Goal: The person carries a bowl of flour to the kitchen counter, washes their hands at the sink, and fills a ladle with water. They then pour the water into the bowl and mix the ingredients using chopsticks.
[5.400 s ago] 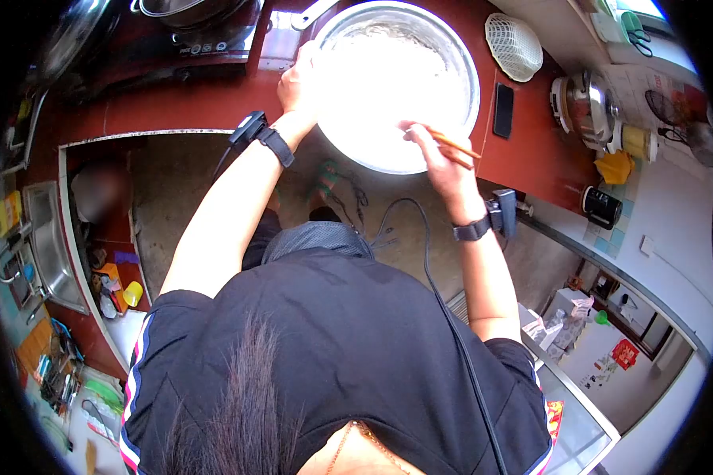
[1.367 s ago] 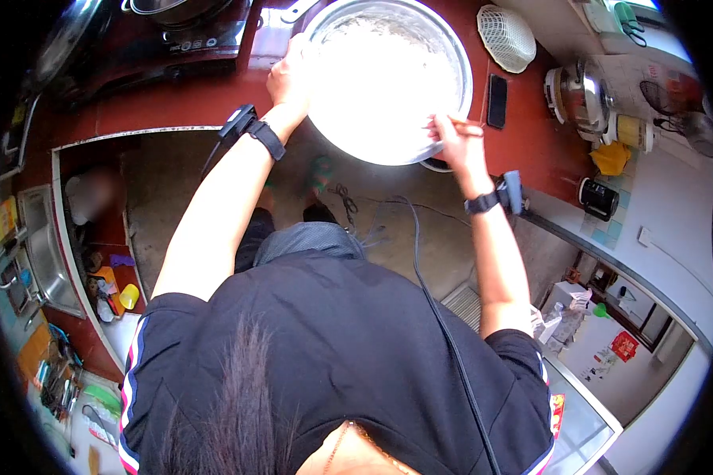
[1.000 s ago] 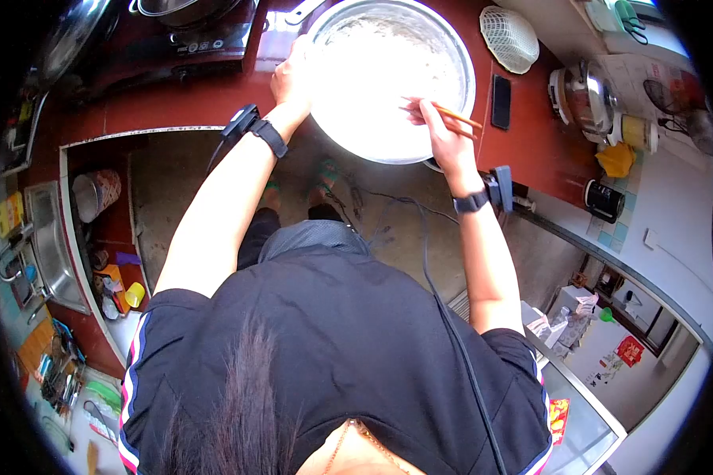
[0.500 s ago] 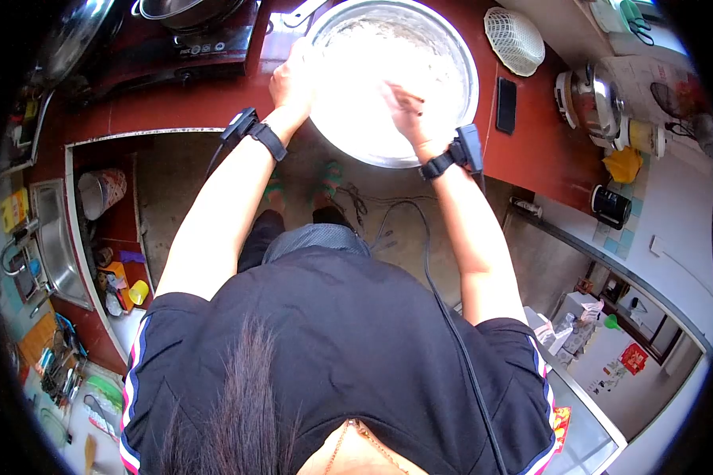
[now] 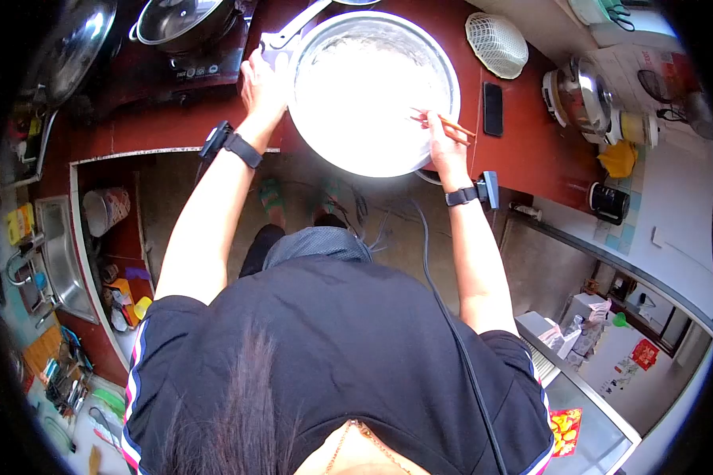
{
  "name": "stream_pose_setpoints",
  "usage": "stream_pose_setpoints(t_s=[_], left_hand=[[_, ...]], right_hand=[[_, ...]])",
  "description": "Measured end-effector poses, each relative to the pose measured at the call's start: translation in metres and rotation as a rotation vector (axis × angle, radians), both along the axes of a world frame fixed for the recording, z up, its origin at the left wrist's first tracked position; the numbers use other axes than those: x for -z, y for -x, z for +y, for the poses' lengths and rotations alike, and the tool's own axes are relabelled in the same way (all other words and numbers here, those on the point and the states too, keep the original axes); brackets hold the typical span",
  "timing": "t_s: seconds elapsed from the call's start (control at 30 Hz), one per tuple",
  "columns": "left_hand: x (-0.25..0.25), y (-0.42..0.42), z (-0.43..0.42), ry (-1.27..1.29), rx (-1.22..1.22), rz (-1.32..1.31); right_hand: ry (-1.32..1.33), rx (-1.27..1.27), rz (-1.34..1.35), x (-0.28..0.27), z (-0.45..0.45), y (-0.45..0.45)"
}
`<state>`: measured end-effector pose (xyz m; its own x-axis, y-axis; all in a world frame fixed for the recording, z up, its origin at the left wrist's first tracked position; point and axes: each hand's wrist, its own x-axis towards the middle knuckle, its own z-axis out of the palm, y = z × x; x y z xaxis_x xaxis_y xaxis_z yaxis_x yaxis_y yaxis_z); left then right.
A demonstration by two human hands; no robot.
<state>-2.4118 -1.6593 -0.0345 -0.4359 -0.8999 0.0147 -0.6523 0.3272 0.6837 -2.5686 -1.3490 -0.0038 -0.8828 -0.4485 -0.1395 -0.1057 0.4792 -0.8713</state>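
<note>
A large metal bowl (image 5: 374,164) stands on the red counter, its pale contents (image 5: 364,87) washed out by glare. My left hand (image 5: 264,87) is at the bowl's left side, fingers bent against the outer edge; glare blurs the exact contact. My right hand (image 5: 447,150) is closed around a pair of brown chopsticks (image 5: 458,129) at the bowl's lower right. The chopstick tips point left over the inside of the bowl.
A lidded pot (image 5: 181,28) sits on the black stove at the upper left. Beyond the bowl lies a long metal handle (image 5: 297,24). To its right are a white woven basket (image 5: 497,45), a black phone (image 5: 493,109) and a glass-lidded cooker (image 5: 585,95).
The view has shifted, showing more of the pot and handle. My right hand has moved from over the bowl's middle back to its right rim, chopsticks still held. My left hand remains at the left side.
</note>
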Motion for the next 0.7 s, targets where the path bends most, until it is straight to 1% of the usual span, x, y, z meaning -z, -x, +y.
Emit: stream_pose_setpoints(t_s=[0.03, 0.07, 0.1, 0.13, 0.17, 0.2, 0.27, 0.3, 0.33, 0.37, 0.4, 0.43, 0.5, 0.53, 0.57, 0.63, 0.67, 0.7], left_hand=[[-0.004, 0.004, -0.010, -0.001, -0.012, -0.010], [0.003, 0.010, -0.022, 0.042, -0.013, -0.003], [0.006, 0.021, -0.036, 0.018, 0.059, -0.047], [0.008, 0.030, -0.052, -0.007, 0.131, -0.091], [0.010, 0.040, -0.065, -0.031, 0.200, -0.135], [0.016, 0.047, -0.072, -0.081, 0.235, -0.026], [0.023, 0.065, -0.089, -0.141, 0.307, -0.070], [0.017, 0.071, -0.091, -0.171, 0.343, -0.094], [0.012, 0.077, -0.090, -0.043, 0.342, -0.226], [0.006, 0.081, -0.089, -0.022, 0.361, -0.226], [0.000, 0.084, -0.088, -0.002, 0.377, -0.225], [-0.005, 0.086, -0.087, 0.018, 0.391, -0.226], [0.000, 0.091, -0.085, 0.106, 0.386, -0.220], [0.002, 0.092, -0.088, 0.151, 0.380, -0.219], [-0.002, 0.091, -0.090, 0.182, 0.359, -0.225], [-0.008, 0.087, -0.085, 0.234, 0.315, -0.246], [-0.023, 0.079, -0.077, 0.233, 0.264, -0.216], [-0.040, 0.068, -0.069, 0.236, 0.201, -0.184]], right_hand=[[0.052, -0.006, 0.000, 0.004, -0.002, -0.003], [0.036, 0.064, -0.045, 0.007, -0.003, -0.007], [0.134, -0.071, -0.002, 0.020, 0.004, 0.003], [0.091, -0.216, 0.314, 0.031, 0.015, 0.011], [0.107, -0.240, 0.377, 0.026, 0.018, 0.011], [0.123, -0.262, 0.441, 0.021, 0.020, 0.011], [0.274, -0.080, 0.042, -0.025, 0.021, -0.021], [0.229, -0.080, 0.056, -0.031, 0.027, -0.024], [0.181, -0.080, 0.068, -0.037, 0.035, -0.025], [0.133, -0.081, 0.080, -0.040, 0.041, -0.025], [0.200, -0.076, 0.032, -0.036, 0.047, -0.023], [0.205, -0.061, 0.008, -0.036, 0.053, -0.024], [0.221, -0.036, -0.037, -0.038, 0.063, -0.024], [0.201, -0.047, 0.018, -0.032, 0.072, -0.019], [0.199, -0.033, 0.038, -0.036, 0.077, -0.019], [0.208, 0.046, -0.001, -0.025, 0.093, -0.010], [0.224, 0.075, -0.018, -0.020, 0.102, -0.006], [0.206, 0.155, -0.038, -0.023, 0.104, -0.006]])
